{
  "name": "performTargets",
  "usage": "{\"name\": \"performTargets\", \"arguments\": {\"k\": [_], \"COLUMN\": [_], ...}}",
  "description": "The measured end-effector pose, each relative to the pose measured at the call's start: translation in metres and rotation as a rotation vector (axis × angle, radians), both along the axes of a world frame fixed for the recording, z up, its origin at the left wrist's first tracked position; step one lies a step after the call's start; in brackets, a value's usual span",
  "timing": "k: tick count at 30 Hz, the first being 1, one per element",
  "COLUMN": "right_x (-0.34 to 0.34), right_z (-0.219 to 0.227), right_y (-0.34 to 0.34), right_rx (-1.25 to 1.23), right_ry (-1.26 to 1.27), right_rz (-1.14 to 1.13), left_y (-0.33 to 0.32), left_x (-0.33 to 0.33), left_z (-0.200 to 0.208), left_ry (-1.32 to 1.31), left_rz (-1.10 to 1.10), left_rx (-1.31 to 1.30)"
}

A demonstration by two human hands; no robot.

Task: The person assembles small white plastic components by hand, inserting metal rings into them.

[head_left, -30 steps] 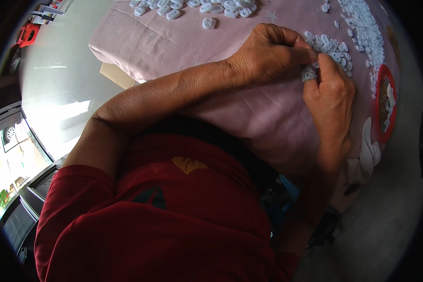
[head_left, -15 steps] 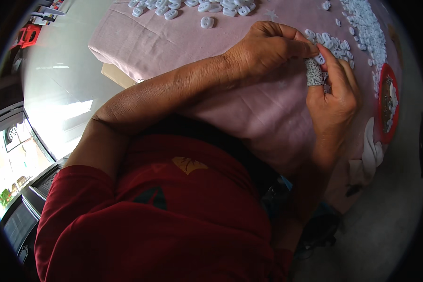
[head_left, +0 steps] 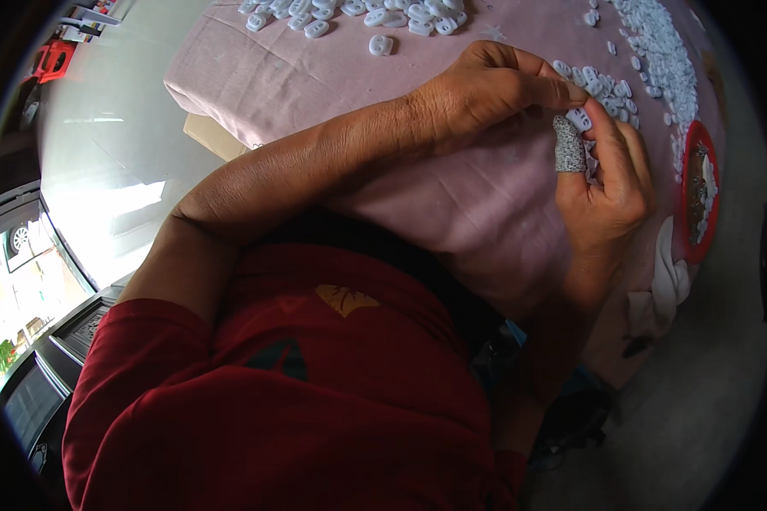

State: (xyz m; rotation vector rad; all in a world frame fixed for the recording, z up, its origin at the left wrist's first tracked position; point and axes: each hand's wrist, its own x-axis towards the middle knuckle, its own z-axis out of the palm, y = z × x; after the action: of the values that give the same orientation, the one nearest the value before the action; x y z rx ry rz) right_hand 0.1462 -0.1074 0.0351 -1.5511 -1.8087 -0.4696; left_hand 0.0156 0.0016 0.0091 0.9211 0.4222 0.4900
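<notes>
A small white oval plastic piece (head_left: 579,119) with openings in its face sits at the fingertips of my right hand (head_left: 612,183). The thumb of that hand wears a grey speckled finger cot (head_left: 569,146) and lies against the piece's near side, with the forefinger curled on the other side. My left hand (head_left: 494,87) reaches across from the left, thumb and forefinger pinched at the piece's upper end. Whatever lies between those left fingertips is hidden. Just beyond the hands is a cluster of similar white oval pieces (head_left: 603,88).
More white oval pieces (head_left: 381,45) lie at the far side of the pink cloth (head_left: 315,72). A long heap of small white parts (head_left: 660,64) runs along the far right. Near it stand a red-rimmed tray (head_left: 699,243) and a crumpled white cloth (head_left: 669,277).
My right thumb has dropped slightly away from my left fingertips, so more of the white piece shows. The left hand stays nearly in place, and the view has shifted a little.
</notes>
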Motion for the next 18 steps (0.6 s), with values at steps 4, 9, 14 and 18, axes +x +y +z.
{"name": "performTargets", "arguments": {"k": [4, 9, 14, 18], "right_x": [0.0006, 0.0001, 0.0011, 0.0016], "right_z": [0.0017, -0.0015, -0.0059, -0.0067], "right_y": [-0.0015, -0.0010, 0.0014, 0.0016], "right_rx": [-0.049, -0.039, 0.013, 0.026], "right_ry": [0.028, 0.062, -0.070, -0.136], "right_rz": [0.003, -0.009, -0.026, -0.052], "left_y": [0.0027, -0.0005, -0.0010, -0.0021], "left_x": [-0.0002, -0.0019, 0.0008, -0.0010], "left_z": [-0.0048, -0.0031, -0.0093, -0.0068], "left_ry": [0.007, 0.003, -0.045, -0.031], "left_rz": [0.004, 0.015, 0.032, 0.024], "left_rx": [0.079, 0.056, 0.039, 0.055]}}
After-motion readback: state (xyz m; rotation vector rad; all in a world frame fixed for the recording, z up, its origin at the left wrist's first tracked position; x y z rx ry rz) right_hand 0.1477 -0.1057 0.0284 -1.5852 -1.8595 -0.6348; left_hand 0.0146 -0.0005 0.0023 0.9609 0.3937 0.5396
